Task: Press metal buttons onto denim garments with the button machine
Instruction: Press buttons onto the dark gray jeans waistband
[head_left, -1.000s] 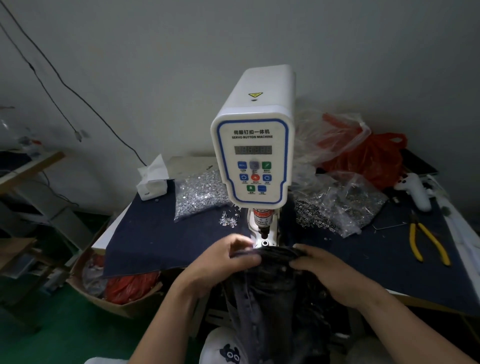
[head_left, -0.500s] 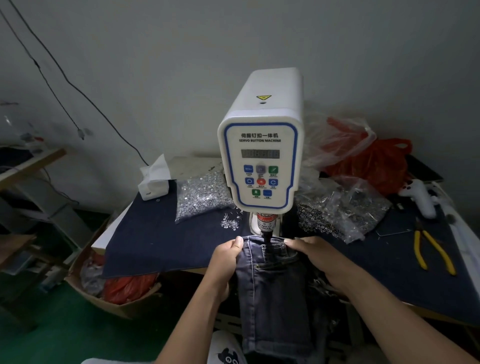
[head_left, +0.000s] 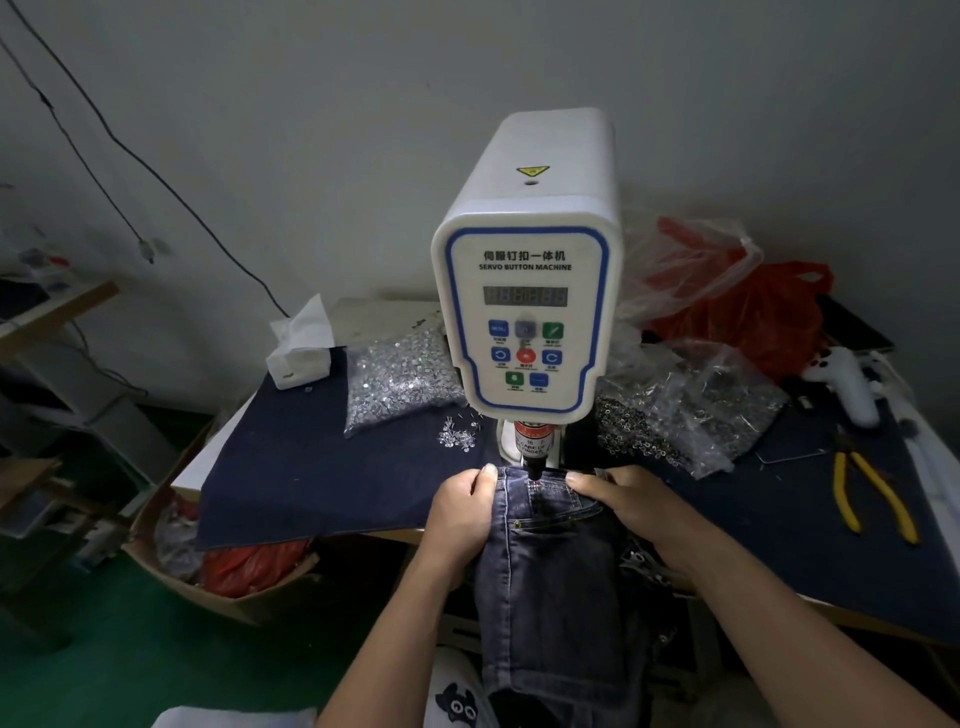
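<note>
Left hand (head_left: 460, 506) pinches the left edge of the jeans (head_left: 550, 571) waistband, thumb on top, fingers curled under. Right hand (head_left: 631, 501) pinches the right edge the same way. Waistband stretched flat between them, running left to right; legs hang down off the table (head_left: 291, 483) edge toward the person. Punch tip (head_left: 534, 469) of the button machine (head_left: 527, 291) sits directly above the waistband, midway between both hands and touching or nearly touching the cloth. Fingers close on either side: judged pinch risk.

Table (head_left: 769, 525), dark cloth cover. Machine (head_left: 527, 312) mid-front; stud bag (head_left: 400, 379) and tissues (head_left: 301, 353) left. Ring bag (head_left: 685, 415) and pliers (head_left: 872, 493) right.
</note>
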